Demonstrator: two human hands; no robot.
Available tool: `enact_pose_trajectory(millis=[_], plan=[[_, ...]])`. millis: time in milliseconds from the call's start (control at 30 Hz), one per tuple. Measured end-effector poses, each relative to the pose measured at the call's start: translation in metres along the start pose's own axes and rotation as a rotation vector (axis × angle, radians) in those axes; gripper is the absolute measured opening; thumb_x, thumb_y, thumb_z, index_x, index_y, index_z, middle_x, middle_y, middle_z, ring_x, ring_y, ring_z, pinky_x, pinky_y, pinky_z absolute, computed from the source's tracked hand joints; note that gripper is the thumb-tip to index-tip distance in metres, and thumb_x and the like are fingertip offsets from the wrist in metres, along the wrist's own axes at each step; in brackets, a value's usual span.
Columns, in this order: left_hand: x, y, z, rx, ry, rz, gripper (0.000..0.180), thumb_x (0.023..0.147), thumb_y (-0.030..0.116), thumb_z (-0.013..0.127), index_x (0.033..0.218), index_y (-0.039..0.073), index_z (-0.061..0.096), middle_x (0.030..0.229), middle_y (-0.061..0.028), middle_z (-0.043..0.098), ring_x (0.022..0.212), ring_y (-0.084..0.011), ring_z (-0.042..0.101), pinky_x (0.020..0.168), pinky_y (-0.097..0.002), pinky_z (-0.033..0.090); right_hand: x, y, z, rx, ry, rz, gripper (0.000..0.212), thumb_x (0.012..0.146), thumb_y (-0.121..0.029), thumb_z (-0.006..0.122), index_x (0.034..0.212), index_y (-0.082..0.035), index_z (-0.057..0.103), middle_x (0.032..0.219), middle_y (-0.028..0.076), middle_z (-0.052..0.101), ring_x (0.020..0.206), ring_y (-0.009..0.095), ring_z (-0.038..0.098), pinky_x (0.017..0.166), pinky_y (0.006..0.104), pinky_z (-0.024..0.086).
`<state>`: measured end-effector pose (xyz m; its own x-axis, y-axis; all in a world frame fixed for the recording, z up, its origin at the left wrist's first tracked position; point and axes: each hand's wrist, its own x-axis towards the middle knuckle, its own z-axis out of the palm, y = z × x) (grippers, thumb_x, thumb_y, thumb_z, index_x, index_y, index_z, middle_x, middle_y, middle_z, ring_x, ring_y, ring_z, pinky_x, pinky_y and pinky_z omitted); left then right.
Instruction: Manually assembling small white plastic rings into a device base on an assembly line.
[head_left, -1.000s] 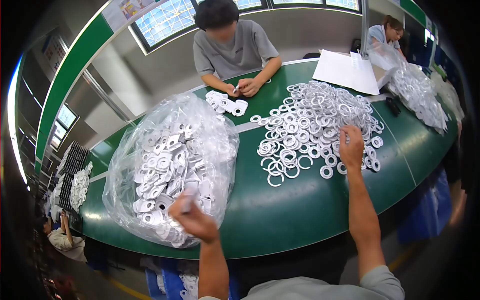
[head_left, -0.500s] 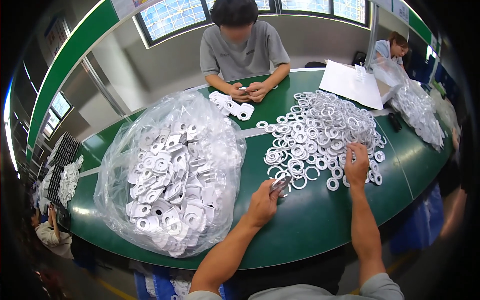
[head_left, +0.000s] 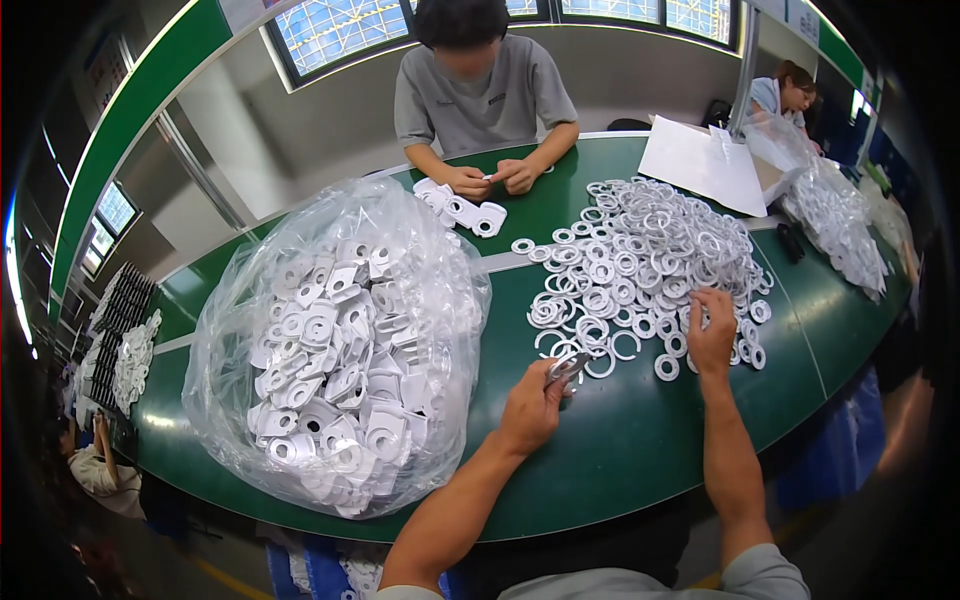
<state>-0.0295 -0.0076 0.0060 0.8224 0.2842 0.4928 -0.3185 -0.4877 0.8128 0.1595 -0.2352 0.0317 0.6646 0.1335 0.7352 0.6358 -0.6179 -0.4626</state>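
Note:
My left hand [head_left: 530,410] is closed round a small silvery-grey piece [head_left: 568,368] that sticks out past the thumb; its exact kind is unclear. It is held over the near left edge of a heap of white rings [head_left: 640,260]. My right hand [head_left: 712,330] reaches into the near right side of that heap, its fingers bent together; whatever lies between the fingertips is too small to make out. Several loose rings [head_left: 667,368] lie flat between my hands, some of them cut open like a C.
A large clear plastic bag [head_left: 220,350] full of white moulded parts [head_left: 385,430] stands on the green table [head_left: 620,480] at left. Across sits a co-worker [head_left: 490,100], hands together near more white parts [head_left: 485,217]. White sheet [head_left: 700,165] and another bag [head_left: 840,220] lie far right.
The silvery-grey piece in my left hand is tilted more upright, and the hand has shifted very slightly right. My right hand stays almost in place at the heap.

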Motion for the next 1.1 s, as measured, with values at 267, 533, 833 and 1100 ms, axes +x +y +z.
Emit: enact_pose_trajectory(millis=[267,533,833,1100], plan=[[-0.0002,-0.0049,-0.0004,-0.018,-0.006,-0.004,0.022,0.093,-0.001,0.053,0.113,-0.005,0.046,0.1,-0.0169,0.064,0.082,-0.0238,0.069,0.068,-0.0317,0.058,-0.0038,-0.0051,0.0016,0.05,-0.026,0.011,0.009,0.085,-0.002,0.058,0.09,0.001,0.064,0.096,0.015,0.062,0.093,0.031,0.06,0.083,0.0363,0.046],[0.0005,-0.007,0.0033,-0.049,0.069,0.041,0.021,0.092,0.003,0.056,0.112,-0.001,0.051,0.091,-0.0148,0.064,0.07,-0.0222,0.067,0.062,-0.0308,0.054,-0.0057,-0.0046,0.0018,0.06,-0.032,0.004,0.009,0.085,-0.003,0.057,0.089,0.001,0.064,0.095,0.015,0.061,0.091,0.031,0.06,0.082,0.0367,0.047],[0.0013,-0.005,0.0013,-0.071,0.075,0.024,0.02,0.092,0.002,0.056,0.112,-0.001,0.051,0.091,-0.0146,0.063,0.07,-0.0211,0.067,0.062,-0.0304,0.054,-0.0056,-0.0076,0.0006,0.068,-0.035,-0.001,0.008,0.085,-0.002,0.057,0.088,0.001,0.064,0.094,0.015,0.061,0.09,0.031,0.06,0.08,0.0368,0.047],[-0.0003,-0.0104,0.0058,-0.1,0.068,0.002,0.021,0.092,0.004,0.057,0.112,-0.001,0.051,0.091,-0.0166,0.064,0.073,-0.0242,0.068,0.063,-0.0317,0.053,-0.0074,-0.0075,-0.0021,0.086,-0.021,0.008,0.007,0.084,-0.002,0.058,0.088,0.001,0.064,0.093,0.015,0.061,0.089,0.032,0.06,0.08,0.037,0.047]])
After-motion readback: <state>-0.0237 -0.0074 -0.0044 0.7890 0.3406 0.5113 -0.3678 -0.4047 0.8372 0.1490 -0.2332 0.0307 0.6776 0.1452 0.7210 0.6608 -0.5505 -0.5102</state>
